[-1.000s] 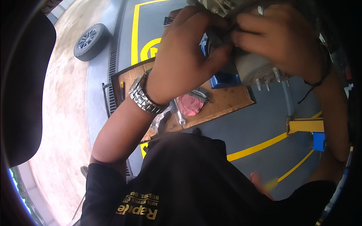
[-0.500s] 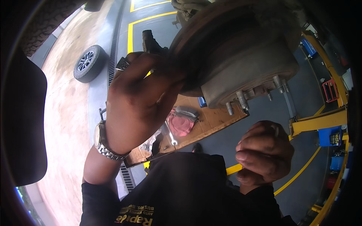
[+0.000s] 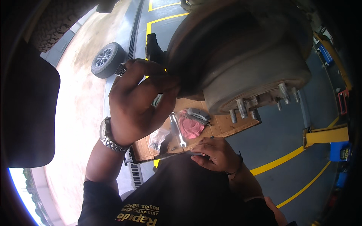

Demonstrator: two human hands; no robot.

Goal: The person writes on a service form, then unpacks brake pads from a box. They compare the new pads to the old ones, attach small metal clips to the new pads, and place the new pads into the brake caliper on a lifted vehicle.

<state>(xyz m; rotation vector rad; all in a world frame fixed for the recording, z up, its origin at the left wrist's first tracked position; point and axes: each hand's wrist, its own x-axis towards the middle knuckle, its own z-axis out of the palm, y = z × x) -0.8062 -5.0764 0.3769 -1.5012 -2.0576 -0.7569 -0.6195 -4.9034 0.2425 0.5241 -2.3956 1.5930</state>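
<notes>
My left hand (image 3: 141,100), with a metal watch at the wrist, is raised to the inner side of a brake disc (image 3: 252,81). Its fingers are bent into a pinch, the tips lost in shadow by the disc's edge; what they hold is hidden. A shiny angular metal piece (image 3: 121,70) shows at its knuckles. Wheel studs (image 3: 241,108) stick out of the disc's hub face. Lower down, my right hand (image 3: 217,155) is closed at the cardboard's near edge, in front of my dark shirt. A dark sliver shows at its fingertips, too small to name.
Below the disc, a cardboard sheet (image 3: 222,130) bears a combination wrench (image 3: 176,130), a pink cloth (image 3: 191,127), brake pads (image 3: 198,116) and a plastic bag (image 3: 158,138). A wheel (image 3: 108,60) lies at the far left. A yellow lift arm (image 3: 326,136) stands at the right.
My right hand has moved left and down to the cardboard's near edge. My left hand stays by the disc, its fingers still bent. The view has shifted slightly.
</notes>
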